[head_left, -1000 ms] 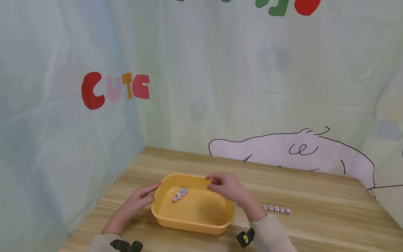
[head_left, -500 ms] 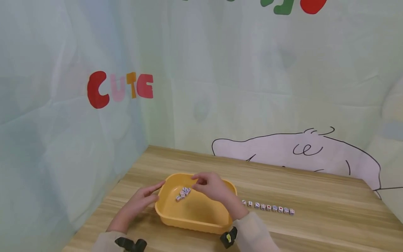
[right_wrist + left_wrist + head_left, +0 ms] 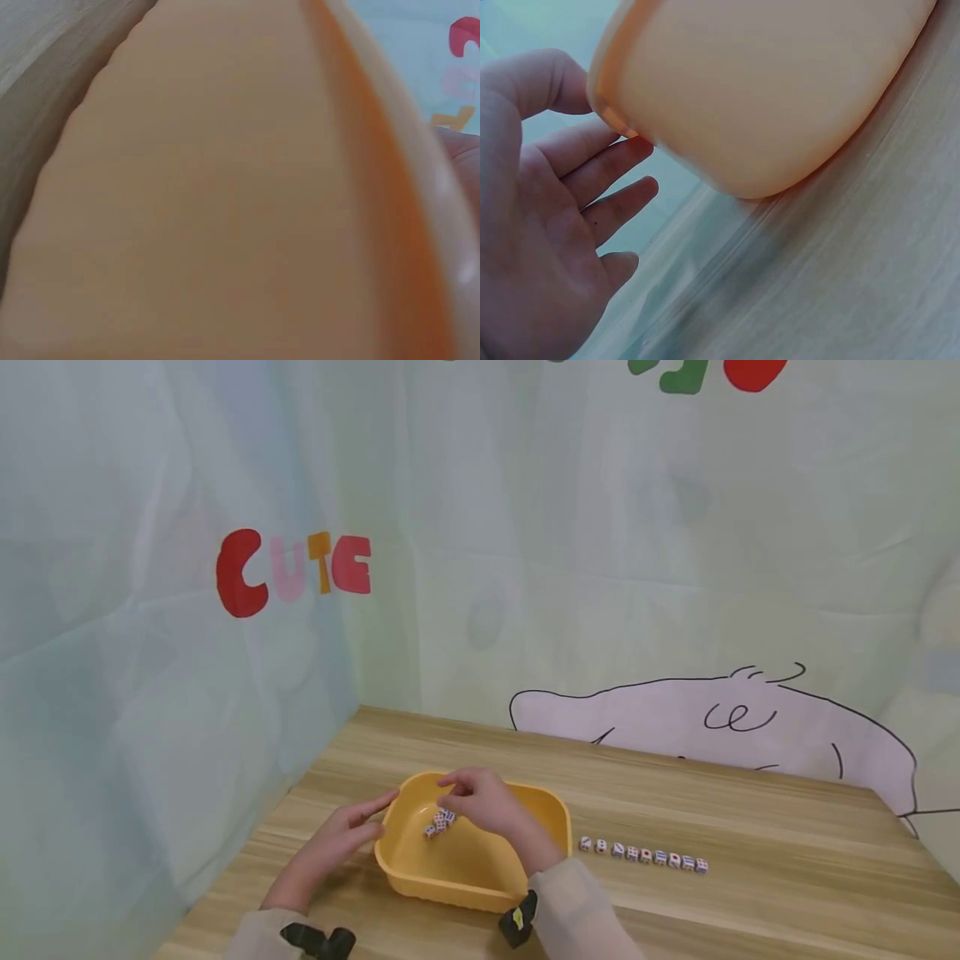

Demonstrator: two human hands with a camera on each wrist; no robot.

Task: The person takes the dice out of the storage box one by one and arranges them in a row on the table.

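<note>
Wall lettering (image 3: pixel 288 590) "CUTE"; left fingers (image 3: pixel 611 166) apart against tray (image 3: pixel 450 870), right fingers (image 3: pixel 456 776) apart near dice (image 3: pixel 440 826)

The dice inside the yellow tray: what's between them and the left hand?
The head view shows the tray's side wall and a bare strip of the tray's inside between the dice and the left hand.

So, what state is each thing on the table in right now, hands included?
Yellow rectangular basin: upright, uncovered, partly filled with dice.
Dice in the basin: loosely clustered, partly hidden by the right hand.
Nine dice outside: lined up in a row on the wooden table.
Left hand: touching the basin's rim.
Right hand: over the basin, thumb and forefinger apart.
</note>
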